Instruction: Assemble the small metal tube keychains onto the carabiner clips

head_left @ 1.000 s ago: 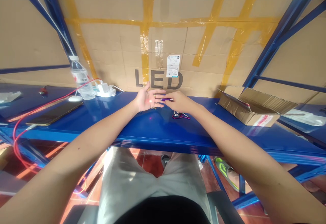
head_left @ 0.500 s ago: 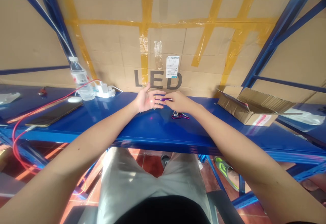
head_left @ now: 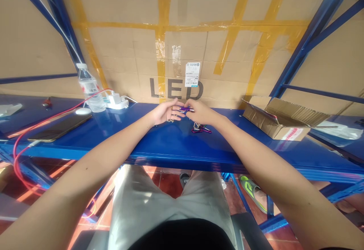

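Note:
Both my hands meet over the back of the blue shelf (head_left: 176, 147). My right hand (head_left: 203, 113) is closed around a small purple pen-shaped pointer (head_left: 186, 109) and holds it level, tip to the left. My left hand (head_left: 165, 113) has its thumb and fingers pinched on the pointer's left end. Small gold-coloured bits (head_left: 170, 120) lie on the shelf under my left hand. A purple carabiner with a key ring (head_left: 201, 129) lies just below my right hand.
A water bottle (head_left: 89, 87), a white charger block (head_left: 115, 99) and a small white puck (head_left: 83, 110) stand at the back left. A dark phone (head_left: 61, 126) lies on a red cable (head_left: 34, 128). An open cardboard box (head_left: 281, 119) sits at the right. Taped cardboard marked LED (head_left: 176, 89) forms the back wall.
My left hand was open, palm up, with a red light spot on it. Its fingers have now closed onto the pointer's end, and the spot is gone. The right hand barely moved.

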Available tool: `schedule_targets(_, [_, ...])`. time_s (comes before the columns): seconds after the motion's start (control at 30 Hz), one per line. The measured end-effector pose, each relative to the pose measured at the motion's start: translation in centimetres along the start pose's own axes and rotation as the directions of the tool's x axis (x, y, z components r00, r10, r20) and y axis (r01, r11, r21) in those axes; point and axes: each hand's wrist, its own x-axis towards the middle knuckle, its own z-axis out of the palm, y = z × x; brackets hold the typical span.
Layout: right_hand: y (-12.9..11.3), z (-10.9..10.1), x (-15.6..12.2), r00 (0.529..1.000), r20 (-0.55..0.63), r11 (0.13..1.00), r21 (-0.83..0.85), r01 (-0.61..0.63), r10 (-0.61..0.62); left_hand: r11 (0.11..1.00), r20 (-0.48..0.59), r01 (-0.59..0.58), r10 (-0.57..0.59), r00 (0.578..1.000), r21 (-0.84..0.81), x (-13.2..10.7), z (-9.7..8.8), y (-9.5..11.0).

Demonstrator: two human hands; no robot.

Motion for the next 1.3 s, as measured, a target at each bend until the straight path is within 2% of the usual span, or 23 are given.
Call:
schedule_targets(0.1, [0.8,-0.1,0.2,0.999,0.001,0.998,-0.031,-0.047,0.047,0.969,-0.116,-0.046,0.077,0.99,0.244,-0.1,0.6,0.1])
schedule_targets(0.2, [1.5,-0.1,0.3,0.999,0.017,0.999,-0.019,-0.03,0.03,0.908,-0.193,-0.064,0.156,0.969,0.413,0.0,0.7,0.2])
schedule_targets(0.3, [1.9,0.0,0.5,0.999,0.008,0.998,0.047,-0.043,0.043,0.864,-0.204,-0.115,0.242,0.949,0.49,0.0,0.3,0.5])
schedule_targets(0.4, [2.1,-0.1,0.7,0.993,0.009,0.976,0.182,-0.115,0.115,0.822,-0.193,-0.151,0.301,0.934,0.55,0.1,-0.6,0.7])
schedule_targets(0.53, [2.4,-0.2,1.0,0.982,0.002,0.926,0.331,-0.18,0.19,0.804,-0.203,-0.145,0.313,0.928,0.577,0.4,-1.9,0.5])
schedule_targets(0.7, [2.9,-0.2,1.4,0.972,-0.048,0.876,0.445,-0.185,0.23,0.795,-0.211,-0.151,0.331,0.92,0.588,0.7,-2.8,0.0])
schedule_targets(0.9, [2.5,-0.2,1.3,0.962,-0.002,0.652,0.735,-0.183,0.273,0.793,-0.229,-0.147,0.339,0.912,0.591,0.8,-2.7,0.0])
schedule_targets(1.1, [2.0,0.1,1.6,0.952,0.089,0.52,0.821,-0.236,0.292,0.785,-0.218,-0.16,0.352,0.91,0.598,0.6,-2.2,0.1])
schedule_targets(1.3, [2.1,0.0,1.7,0.922,0.171,0.492,0.803,-0.335,0.348,0.771,-0.226,-0.149,0.356,0.907,0.619,0.4,-1.7,0.3])
